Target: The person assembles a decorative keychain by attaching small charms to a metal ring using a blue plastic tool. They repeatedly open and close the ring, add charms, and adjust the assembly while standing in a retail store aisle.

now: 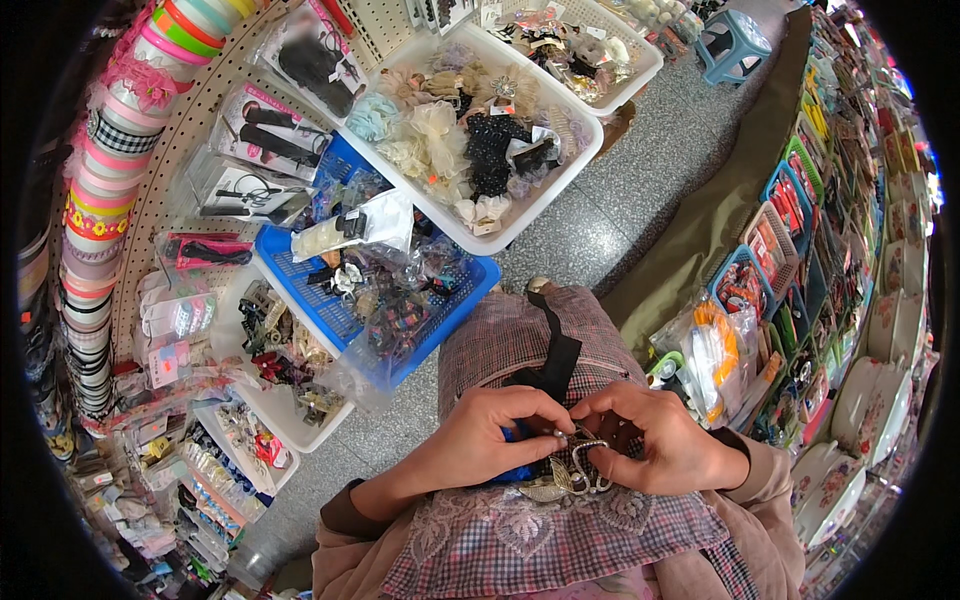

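Note:
Above my lap, my left hand [500, 432] and my right hand [652, 438] meet with fingertips nearly touching. Both are closed in a pinch on a beaded hair ornament [572, 476] with curved, pearly loops and a pale metallic leaf shape. The exact spot where the fingertips grip is too small to make out. Part of something blue [514, 460] shows beneath my left hand. A black strap [562, 352] lies over the checked cloth [480, 345] covering my knees.
A white tray [592, 165] of fabric hair accessories stands ahead, beside a blue basket [470, 285] of packaged ones. Left of these are a white bin [285, 415] and a pegboard [150, 190]. Packed shelves curve along the right; a blue stool [735, 45] stands far off.

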`<action>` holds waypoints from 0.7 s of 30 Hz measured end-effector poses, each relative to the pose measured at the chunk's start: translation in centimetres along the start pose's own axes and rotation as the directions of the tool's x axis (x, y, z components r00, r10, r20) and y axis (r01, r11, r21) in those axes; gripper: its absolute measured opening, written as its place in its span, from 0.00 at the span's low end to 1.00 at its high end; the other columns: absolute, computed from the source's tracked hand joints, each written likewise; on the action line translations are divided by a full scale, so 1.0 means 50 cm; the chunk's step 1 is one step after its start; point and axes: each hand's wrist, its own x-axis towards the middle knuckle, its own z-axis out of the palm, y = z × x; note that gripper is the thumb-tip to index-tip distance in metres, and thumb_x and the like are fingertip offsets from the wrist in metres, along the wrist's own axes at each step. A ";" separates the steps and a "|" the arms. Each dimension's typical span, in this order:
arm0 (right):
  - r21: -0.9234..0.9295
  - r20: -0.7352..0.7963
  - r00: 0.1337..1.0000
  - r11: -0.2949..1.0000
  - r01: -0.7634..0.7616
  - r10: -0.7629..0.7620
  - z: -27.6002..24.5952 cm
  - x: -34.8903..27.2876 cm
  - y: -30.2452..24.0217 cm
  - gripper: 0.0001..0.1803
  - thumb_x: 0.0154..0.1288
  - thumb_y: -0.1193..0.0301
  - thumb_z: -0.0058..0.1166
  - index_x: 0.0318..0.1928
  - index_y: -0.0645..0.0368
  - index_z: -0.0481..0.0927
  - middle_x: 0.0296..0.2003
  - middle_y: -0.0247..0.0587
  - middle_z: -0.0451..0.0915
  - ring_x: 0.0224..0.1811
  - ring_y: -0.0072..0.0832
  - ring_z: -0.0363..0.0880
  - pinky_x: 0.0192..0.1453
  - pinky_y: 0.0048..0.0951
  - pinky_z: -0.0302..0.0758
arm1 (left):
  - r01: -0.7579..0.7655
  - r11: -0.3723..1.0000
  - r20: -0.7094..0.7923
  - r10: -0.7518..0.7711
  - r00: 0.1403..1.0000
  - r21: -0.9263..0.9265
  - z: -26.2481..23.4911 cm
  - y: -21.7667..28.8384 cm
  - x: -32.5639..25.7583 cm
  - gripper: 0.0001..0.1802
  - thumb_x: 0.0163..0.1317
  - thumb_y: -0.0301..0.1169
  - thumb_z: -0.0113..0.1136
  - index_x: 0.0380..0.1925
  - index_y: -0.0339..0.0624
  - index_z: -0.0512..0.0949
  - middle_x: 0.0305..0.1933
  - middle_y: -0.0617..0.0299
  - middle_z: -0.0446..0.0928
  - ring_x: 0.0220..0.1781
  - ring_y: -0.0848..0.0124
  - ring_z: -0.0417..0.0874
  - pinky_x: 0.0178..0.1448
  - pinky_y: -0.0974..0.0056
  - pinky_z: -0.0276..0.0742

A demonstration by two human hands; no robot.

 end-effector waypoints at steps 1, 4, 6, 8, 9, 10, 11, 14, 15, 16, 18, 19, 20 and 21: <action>-0.011 0.003 1.000 1.000 -0.014 0.014 -0.001 -0.001 0.000 0.21 0.55 0.78 0.64 0.51 0.65 0.78 0.35 0.43 0.79 0.33 0.31 0.84 0.36 0.28 0.79 | 0.006 1.000 0.005 -0.006 1.000 0.008 0.000 0.002 0.000 0.10 0.60 0.24 0.67 0.42 0.41 0.83 0.40 0.66 0.83 0.38 0.79 0.82 0.36 0.71 0.77; -0.031 -0.006 1.000 1.000 0.006 -0.006 -0.002 -0.003 0.000 0.22 0.55 0.78 0.64 0.52 0.64 0.77 0.35 0.42 0.79 0.33 0.31 0.83 0.35 0.29 0.79 | 0.019 1.000 0.012 -0.019 1.000 0.014 -0.001 0.009 0.001 0.10 0.59 0.22 0.67 0.42 0.39 0.83 0.41 0.64 0.83 0.38 0.78 0.83 0.36 0.71 0.78; -0.071 -0.015 0.999 0.996 0.049 -0.050 -0.003 -0.004 -0.001 0.23 0.53 0.80 0.63 0.52 0.65 0.77 0.36 0.41 0.79 0.33 0.27 0.82 0.35 0.26 0.78 | 0.039 0.999 0.013 -0.039 0.999 -0.023 -0.002 0.013 0.003 0.11 0.58 0.18 0.67 0.42 0.35 0.82 0.42 0.60 0.83 0.38 0.76 0.84 0.36 0.73 0.79; -0.086 -0.025 0.998 0.994 0.062 -0.064 -0.004 -0.007 -0.004 0.24 0.51 0.81 0.63 0.52 0.66 0.77 0.36 0.40 0.79 0.32 0.24 0.81 0.34 0.25 0.78 | 0.122 0.974 0.034 -0.117 0.993 -0.192 -0.005 0.016 0.005 0.10 0.59 0.18 0.66 0.42 0.34 0.81 0.42 0.59 0.83 0.37 0.77 0.83 0.35 0.73 0.80; -0.081 -0.031 0.998 0.995 0.053 -0.055 -0.005 -0.011 -0.007 0.24 0.51 0.81 0.62 0.52 0.66 0.77 0.36 0.40 0.79 0.32 0.24 0.81 0.33 0.24 0.78 | 0.156 0.950 0.044 -0.150 0.988 -0.271 -0.006 0.016 0.006 0.10 0.60 0.18 0.66 0.42 0.33 0.81 0.42 0.58 0.83 0.36 0.77 0.83 0.35 0.73 0.80; -0.069 -0.033 0.999 0.997 0.030 -0.032 -0.006 -0.014 -0.009 0.25 0.51 0.81 0.62 0.52 0.66 0.77 0.36 0.40 0.79 0.31 0.23 0.81 0.33 0.23 0.78 | 0.152 0.938 0.052 -0.143 0.988 -0.312 -0.007 0.016 0.007 0.10 0.60 0.18 0.66 0.42 0.33 0.80 0.42 0.57 0.83 0.36 0.77 0.83 0.35 0.73 0.80; -0.074 -0.042 0.997 0.995 0.061 -0.064 -0.007 -0.017 -0.011 0.25 0.51 0.81 0.62 0.53 0.66 0.76 0.36 0.41 0.78 0.30 0.25 0.81 0.32 0.25 0.78 | 0.145 0.926 0.055 -0.134 0.989 -0.348 -0.007 0.016 0.009 0.10 0.60 0.18 0.65 0.42 0.33 0.80 0.42 0.57 0.83 0.35 0.77 0.83 0.35 0.74 0.80; -0.085 -0.049 0.993 0.991 0.099 -0.103 -0.010 -0.023 -0.015 0.26 0.51 0.80 0.62 0.54 0.66 0.76 0.36 0.43 0.77 0.28 0.28 0.81 0.31 0.28 0.79 | 0.155 0.908 0.062 -0.142 0.988 -0.389 -0.007 0.014 0.010 0.10 0.60 0.18 0.65 0.42 0.33 0.79 0.41 0.57 0.84 0.35 0.77 0.83 0.36 0.74 0.79; -0.098 -0.043 0.993 0.990 0.103 -0.107 -0.011 -0.024 -0.015 0.26 0.50 0.80 0.62 0.54 0.67 0.76 0.36 0.44 0.77 0.28 0.29 0.81 0.31 0.28 0.79 | 0.161 0.907 0.068 -0.146 0.987 -0.389 -0.006 0.014 0.010 0.10 0.60 0.18 0.66 0.42 0.34 0.79 0.41 0.57 0.84 0.36 0.78 0.83 0.36 0.74 0.79; -0.102 -0.035 0.995 0.991 0.089 -0.093 -0.011 -0.025 -0.015 0.27 0.50 0.80 0.62 0.54 0.67 0.75 0.36 0.44 0.77 0.29 0.29 0.81 0.31 0.28 0.79 | 0.172 0.913 0.074 -0.155 0.985 -0.369 -0.006 0.014 0.009 0.10 0.60 0.20 0.66 0.42 0.36 0.79 0.41 0.61 0.83 0.37 0.79 0.82 0.36 0.74 0.78; -0.137 -0.040 0.988 0.980 0.141 -0.148 -0.012 -0.024 -0.013 0.28 0.48 0.80 0.62 0.54 0.68 0.75 0.36 0.45 0.77 0.30 0.30 0.81 0.32 0.28 0.80 | 0.176 0.933 0.085 -0.156 0.984 -0.314 -0.006 0.014 0.008 0.10 0.61 0.24 0.68 0.42 0.41 0.81 0.40 0.67 0.82 0.40 0.81 0.81 0.37 0.73 0.77; -0.150 -0.041 0.985 0.976 0.157 -0.165 -0.011 -0.024 -0.012 0.28 0.48 0.80 0.62 0.54 0.69 0.75 0.36 0.45 0.77 0.31 0.31 0.81 0.32 0.28 0.80 | 0.152 0.951 0.079 -0.135 0.988 -0.269 -0.005 0.015 0.008 0.10 0.59 0.23 0.69 0.41 0.40 0.81 0.40 0.65 0.83 0.39 0.80 0.81 0.36 0.74 0.76; -0.174 -0.039 0.979 0.966 0.189 -0.199 -0.011 -0.022 -0.010 0.28 0.48 0.81 0.62 0.54 0.70 0.75 0.36 0.44 0.77 0.30 0.29 0.81 0.32 0.26 0.79 | 0.116 0.969 0.068 -0.103 0.992 -0.217 -0.003 0.015 0.008 0.10 0.58 0.22 0.70 0.39 0.39 0.81 0.40 0.64 0.83 0.38 0.80 0.82 0.35 0.75 0.76; -0.199 -0.037 0.972 0.955 0.221 -0.232 -0.011 -0.020 -0.008 0.28 0.48 0.81 0.62 0.54 0.71 0.75 0.36 0.43 0.78 0.29 0.26 0.80 0.31 0.25 0.79 | 0.077 0.984 0.056 -0.068 0.996 -0.163 -0.002 0.017 0.009 0.10 0.57 0.21 0.71 0.38 0.37 0.81 0.40 0.62 0.84 0.37 0.80 0.82 0.34 0.75 0.75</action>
